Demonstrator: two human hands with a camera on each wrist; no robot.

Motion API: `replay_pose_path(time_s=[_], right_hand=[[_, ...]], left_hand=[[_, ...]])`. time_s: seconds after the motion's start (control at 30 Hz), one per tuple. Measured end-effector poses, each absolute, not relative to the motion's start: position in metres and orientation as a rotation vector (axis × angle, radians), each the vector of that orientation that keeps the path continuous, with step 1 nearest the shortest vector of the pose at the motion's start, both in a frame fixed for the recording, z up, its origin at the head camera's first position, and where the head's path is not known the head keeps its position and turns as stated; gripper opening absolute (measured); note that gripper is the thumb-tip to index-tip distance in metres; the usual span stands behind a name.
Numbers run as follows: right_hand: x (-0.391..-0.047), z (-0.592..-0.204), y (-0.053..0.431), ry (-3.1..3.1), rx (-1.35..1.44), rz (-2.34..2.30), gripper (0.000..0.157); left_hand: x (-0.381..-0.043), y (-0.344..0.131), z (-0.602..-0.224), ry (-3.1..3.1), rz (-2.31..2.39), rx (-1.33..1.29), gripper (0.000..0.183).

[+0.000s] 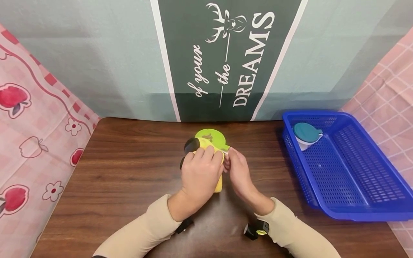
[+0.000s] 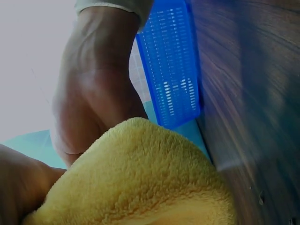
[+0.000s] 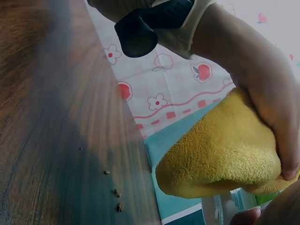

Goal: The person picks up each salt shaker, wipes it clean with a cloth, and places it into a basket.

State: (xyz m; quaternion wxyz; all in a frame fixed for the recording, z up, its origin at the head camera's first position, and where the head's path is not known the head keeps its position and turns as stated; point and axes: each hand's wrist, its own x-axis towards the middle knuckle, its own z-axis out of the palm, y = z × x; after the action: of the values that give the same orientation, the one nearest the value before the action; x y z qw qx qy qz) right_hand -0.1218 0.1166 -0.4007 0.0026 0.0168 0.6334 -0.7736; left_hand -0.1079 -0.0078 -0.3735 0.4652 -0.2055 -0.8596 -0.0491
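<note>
My left hand (image 1: 200,172) grips a fluffy yellow cloth (image 1: 218,184), bunched over the near side of a container with a bright green lid (image 1: 217,135). Brown marks show on top of that lid. Two black parts stick out at the cloth's left side. My right hand (image 1: 241,172) holds the container at its right side, by the lid's tab. In the right wrist view, the cloth (image 3: 220,154) hangs from the left hand, and part of the clear container wall (image 3: 213,208) shows below it. The right fingertips are partly hidden behind the cloth and the other hand.
To the right stands a blue plastic basket (image 1: 364,212) holding a lidded jug with a teal top (image 1: 305,132). Small brown crumbs (image 3: 117,192) lie on the wooden table (image 1: 129,172). Printed cloths hang behind and along both sides.
</note>
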Motion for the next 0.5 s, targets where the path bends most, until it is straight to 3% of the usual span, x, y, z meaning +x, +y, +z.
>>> replay_pose_path(time_s=[0.5], right_hand=[[-0.119,-0.396,0.113,1.865,0.012,-2.531,0.034]], left_hand=[[-0.105,-0.020,-0.370,-2.171,-0.174,-0.516,0.016]])
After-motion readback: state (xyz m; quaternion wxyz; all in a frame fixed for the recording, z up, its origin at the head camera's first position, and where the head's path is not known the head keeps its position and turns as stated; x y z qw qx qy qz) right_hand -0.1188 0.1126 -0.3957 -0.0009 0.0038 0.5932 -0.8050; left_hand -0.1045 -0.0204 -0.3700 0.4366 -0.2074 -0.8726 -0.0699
